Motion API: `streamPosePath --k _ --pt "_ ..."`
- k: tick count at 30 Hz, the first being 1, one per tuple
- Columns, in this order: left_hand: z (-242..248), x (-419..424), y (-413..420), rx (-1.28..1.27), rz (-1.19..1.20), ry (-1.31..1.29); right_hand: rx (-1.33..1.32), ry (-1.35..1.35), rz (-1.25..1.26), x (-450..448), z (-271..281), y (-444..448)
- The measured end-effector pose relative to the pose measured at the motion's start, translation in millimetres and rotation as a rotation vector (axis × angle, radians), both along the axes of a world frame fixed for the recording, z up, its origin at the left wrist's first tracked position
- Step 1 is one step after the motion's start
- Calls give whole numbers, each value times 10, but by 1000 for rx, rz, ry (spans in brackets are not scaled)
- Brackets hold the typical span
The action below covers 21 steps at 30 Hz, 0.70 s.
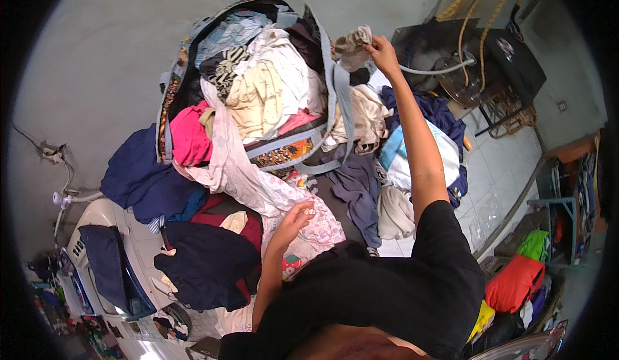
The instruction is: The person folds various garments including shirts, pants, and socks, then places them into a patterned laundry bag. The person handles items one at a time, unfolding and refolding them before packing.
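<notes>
My right hand [383,55] reaches out past the right side of a large patterned fabric bag and pinches a crumpled grey-and-brown cloth [355,45], possibly a sock. My left hand [294,220] hovers near my body with loosely bent fingers, over a pale pink patterned cloth [321,219]; I see nothing held in it. That cloth appears to run up to the bag's rim. Clothes fill the wide-open bag [169,103], among them a cream printed garment [256,98], white fabric [290,65] and a bright pink garment [191,135].
Navy fabric [145,171] and a dark garment [208,263] are piled on the left, beside a light-coloured motor scooter [101,215]. Beige [362,113], grey-blue [355,181] and white-and-blue cloths [420,152] lie right of the bag. Farther right are a black table [517,65] and a red bag [515,282].
</notes>
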State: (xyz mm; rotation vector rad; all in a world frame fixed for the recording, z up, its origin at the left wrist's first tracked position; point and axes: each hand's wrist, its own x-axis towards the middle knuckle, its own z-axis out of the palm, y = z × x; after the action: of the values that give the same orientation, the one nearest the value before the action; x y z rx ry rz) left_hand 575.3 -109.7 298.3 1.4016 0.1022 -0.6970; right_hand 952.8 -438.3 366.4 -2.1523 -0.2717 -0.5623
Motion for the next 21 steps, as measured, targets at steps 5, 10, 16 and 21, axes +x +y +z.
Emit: streamPosePath --k 5,10,16,21 --pt "-39 -10 186 44 -4 -42 -167 50 -153 515 -970 -292" --pt "160 -20 258 39 53 -41 114 -153 -468 559 -906 -136" --pt "135 -22 355 -64 120 -153 835 -347 60 -933 1391 1445" --pt "262 -34 332 -115 152 -293 336 -2 832 -1424 1339 2699"
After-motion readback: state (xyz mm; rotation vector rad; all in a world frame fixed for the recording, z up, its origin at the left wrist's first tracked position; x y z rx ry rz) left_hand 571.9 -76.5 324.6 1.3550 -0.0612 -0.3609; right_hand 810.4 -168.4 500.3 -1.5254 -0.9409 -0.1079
